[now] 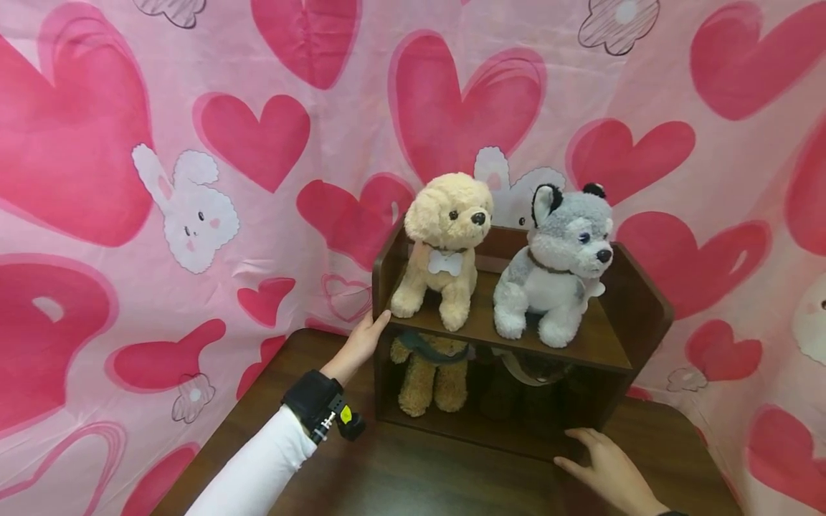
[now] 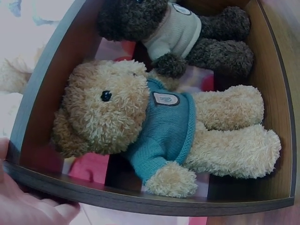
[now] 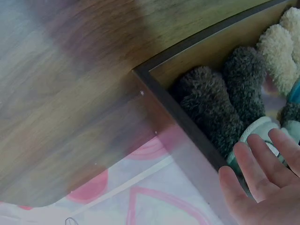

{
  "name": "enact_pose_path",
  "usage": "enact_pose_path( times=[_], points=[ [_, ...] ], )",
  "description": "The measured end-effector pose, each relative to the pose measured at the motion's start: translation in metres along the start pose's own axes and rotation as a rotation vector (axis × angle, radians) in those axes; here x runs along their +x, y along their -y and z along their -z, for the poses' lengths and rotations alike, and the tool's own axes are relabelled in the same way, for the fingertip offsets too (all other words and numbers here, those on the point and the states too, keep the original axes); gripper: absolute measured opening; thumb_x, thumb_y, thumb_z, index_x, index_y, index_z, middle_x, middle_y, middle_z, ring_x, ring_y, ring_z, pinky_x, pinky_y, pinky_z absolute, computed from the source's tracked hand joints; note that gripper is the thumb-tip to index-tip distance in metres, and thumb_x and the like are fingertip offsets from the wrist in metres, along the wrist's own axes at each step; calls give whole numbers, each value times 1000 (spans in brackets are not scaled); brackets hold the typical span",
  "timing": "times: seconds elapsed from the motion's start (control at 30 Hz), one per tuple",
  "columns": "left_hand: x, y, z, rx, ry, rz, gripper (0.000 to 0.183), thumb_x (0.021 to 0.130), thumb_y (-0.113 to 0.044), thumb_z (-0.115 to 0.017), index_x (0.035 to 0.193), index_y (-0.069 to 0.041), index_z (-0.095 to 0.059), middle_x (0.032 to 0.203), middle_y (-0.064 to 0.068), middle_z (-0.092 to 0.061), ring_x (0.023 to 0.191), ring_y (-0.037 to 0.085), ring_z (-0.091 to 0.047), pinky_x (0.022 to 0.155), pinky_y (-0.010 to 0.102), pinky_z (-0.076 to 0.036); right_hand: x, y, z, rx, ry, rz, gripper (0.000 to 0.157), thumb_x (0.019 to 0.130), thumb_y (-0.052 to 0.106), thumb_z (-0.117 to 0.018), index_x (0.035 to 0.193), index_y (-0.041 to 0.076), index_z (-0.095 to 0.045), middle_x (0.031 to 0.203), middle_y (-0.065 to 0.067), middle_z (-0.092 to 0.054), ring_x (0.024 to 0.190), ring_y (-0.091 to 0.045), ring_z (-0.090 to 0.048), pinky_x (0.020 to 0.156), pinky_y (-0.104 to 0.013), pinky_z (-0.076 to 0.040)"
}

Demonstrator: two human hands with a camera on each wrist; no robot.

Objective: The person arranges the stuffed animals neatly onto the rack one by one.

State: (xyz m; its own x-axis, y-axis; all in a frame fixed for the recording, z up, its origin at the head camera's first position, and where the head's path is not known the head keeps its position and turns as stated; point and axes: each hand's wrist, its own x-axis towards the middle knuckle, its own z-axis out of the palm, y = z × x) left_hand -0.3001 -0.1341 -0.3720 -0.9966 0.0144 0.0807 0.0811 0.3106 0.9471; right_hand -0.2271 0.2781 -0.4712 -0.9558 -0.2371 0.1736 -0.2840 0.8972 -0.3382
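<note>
A dark brown two-tier wooden shelf [image 1: 609, 326] stands on the table. My left hand [image 1: 360, 345] grips its left side, the thumb at the front edge and the fingers along the outer face. My right hand [image 1: 606, 466] is near the lower right front corner, fingers extended and holding nothing. On the top tier sit a cream plush dog [image 1: 445, 215] with a bone-shaped tag and a grey-and-white plush husky [image 1: 548, 279]. Below are a tan teddy bear [image 2: 103, 108] in a teal sweater and a dark brown teddy bear [image 2: 220, 51] in a pale sweater, mostly shadowed in the head view.
The brown wooden table [image 1: 400, 473] extends in front of the shelf and to both sides. Behind it hangs a pink cloth backdrop [image 1: 271, 229] with hearts and rabbits. A black wrist strap [image 1: 312, 398] with a small camera is on my left wrist.
</note>
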Motion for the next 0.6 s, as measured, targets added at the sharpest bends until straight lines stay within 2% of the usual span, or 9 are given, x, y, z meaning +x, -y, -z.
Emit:
enact_pose_path(
  times=[0.23, 0.47, 0.6],
  points=[
    [-5, 4, 8, 85, 68, 9, 66, 98, -39, -36, 144, 1, -11, 147, 24, -15, 134, 37, -16, 107, 52, -17, -5, -6, 5, -8, -71, 16, 57, 74, 50, -68, 106, 3, -62, 107, -13, -60, 98, -35, -57, 78, -52, -46],
    [-14, 14, 17, 302, 150, 29, 68, 96, -35, -41, 138, 14, -18, 142, 31, -22, 132, 41, -20, 106, 50, -20, -9, -12, 11, -19, -49, 7, 57, 75, 48, -68, 105, 0, -62, 106, -14, -61, 98, -36, -57, 79, -52, -45],
    [-17, 21, 23, 382, 167, -7, 57, 94, -21, -46, 134, 16, -29, 137, 31, -33, 128, 41, -30, 103, 49, -27, -10, -15, 14, -27, -33, 14, 55, 75, 47, -69, 104, 0, -63, 104, -15, -61, 97, -36, -57, 79, -53, -45]
  ],
)
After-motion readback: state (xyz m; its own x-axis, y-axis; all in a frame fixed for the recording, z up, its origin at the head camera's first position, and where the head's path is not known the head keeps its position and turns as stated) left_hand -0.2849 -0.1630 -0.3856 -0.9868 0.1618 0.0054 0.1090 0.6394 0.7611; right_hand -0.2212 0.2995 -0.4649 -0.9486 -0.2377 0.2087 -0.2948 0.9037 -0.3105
